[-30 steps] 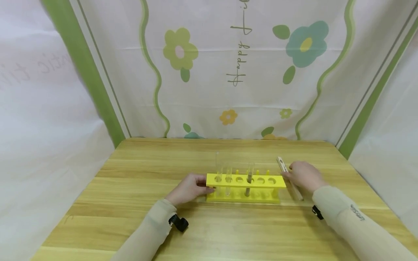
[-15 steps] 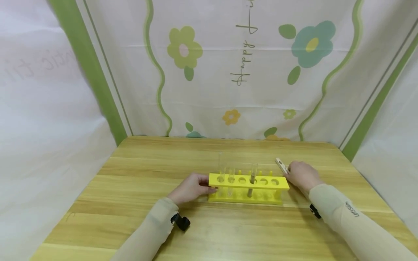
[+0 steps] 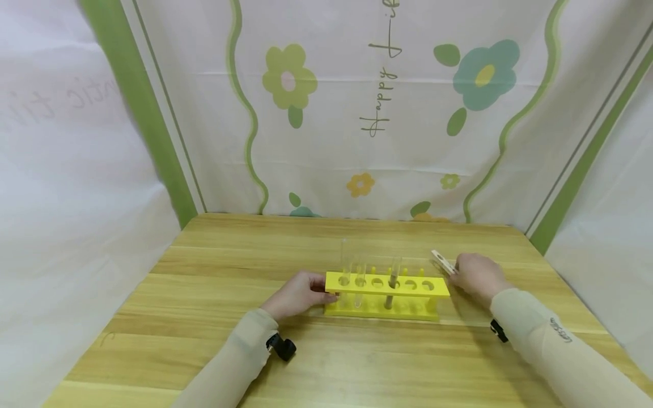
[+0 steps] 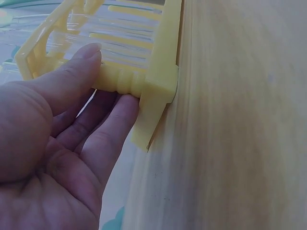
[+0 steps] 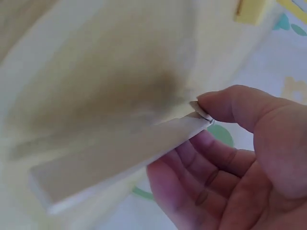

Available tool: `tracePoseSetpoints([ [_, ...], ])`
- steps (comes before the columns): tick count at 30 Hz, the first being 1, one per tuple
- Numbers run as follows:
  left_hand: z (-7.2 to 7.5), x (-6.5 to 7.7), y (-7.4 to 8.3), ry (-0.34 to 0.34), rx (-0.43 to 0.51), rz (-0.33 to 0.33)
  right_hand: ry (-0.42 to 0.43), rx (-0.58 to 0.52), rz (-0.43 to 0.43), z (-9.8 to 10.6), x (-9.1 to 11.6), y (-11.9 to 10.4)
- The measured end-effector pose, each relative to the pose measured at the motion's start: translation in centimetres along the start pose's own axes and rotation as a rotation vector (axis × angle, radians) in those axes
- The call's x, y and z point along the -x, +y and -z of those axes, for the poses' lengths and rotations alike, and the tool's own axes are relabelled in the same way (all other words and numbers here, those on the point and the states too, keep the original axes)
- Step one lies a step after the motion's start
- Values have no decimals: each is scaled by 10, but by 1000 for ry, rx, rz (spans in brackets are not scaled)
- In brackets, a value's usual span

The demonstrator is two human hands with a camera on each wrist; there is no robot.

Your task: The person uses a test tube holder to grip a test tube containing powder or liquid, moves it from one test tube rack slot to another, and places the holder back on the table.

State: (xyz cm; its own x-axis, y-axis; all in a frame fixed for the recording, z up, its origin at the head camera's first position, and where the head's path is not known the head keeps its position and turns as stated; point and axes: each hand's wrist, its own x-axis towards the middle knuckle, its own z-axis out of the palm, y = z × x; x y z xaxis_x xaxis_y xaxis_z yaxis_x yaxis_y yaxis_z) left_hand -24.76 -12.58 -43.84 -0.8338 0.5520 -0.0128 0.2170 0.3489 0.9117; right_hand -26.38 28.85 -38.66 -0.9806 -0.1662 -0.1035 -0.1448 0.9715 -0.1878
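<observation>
The wooden clamp [image 3: 444,262], pinched between the thumb and fingers of the right hand [image 3: 478,276] beside the yellow rack [image 3: 376,290], is best swung wide of the clear tubes [image 3: 394,273] while the left hand [image 3: 297,296], clasped round the end post [image 4: 120,79], steadies them.

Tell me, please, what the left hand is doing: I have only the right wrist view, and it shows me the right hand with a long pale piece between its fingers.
Observer: The left hand holds the left end of the yellow rack.
Operator: Thank you. Does this rack carry something?
Observer: Yes, three clear tubes stand in it, in the first, second and fourth holes from the left.
Operator: Are they all looking the same inside?
Observer: No, the tube in the fourth hole has something dark in it; I cannot tell what it is.
</observation>
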Motion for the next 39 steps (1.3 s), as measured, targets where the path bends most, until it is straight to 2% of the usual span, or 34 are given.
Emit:
tracePoseSetpoints([
  [5,0,0,1,-7,8,11,-15,9,45,23,8,-2],
  [9,0,0,1,-5,11,13,25,-33,68,44,15,-9],
  [12,0,0,0,1,-3,8,96,-50,101,60,22,-17],
  [20,0,0,0,2,-27,0,344,34,154,92,47,-38],
  [27,1,-1,-2,-4,-22,-3,563,73,315,96,63,-54],
  [33,0,0,0,2,-17,3,640,97,415,93,70,-70],
  [39,-1,1,3,8,-13,16,743,136,503,80,74,-76],
])
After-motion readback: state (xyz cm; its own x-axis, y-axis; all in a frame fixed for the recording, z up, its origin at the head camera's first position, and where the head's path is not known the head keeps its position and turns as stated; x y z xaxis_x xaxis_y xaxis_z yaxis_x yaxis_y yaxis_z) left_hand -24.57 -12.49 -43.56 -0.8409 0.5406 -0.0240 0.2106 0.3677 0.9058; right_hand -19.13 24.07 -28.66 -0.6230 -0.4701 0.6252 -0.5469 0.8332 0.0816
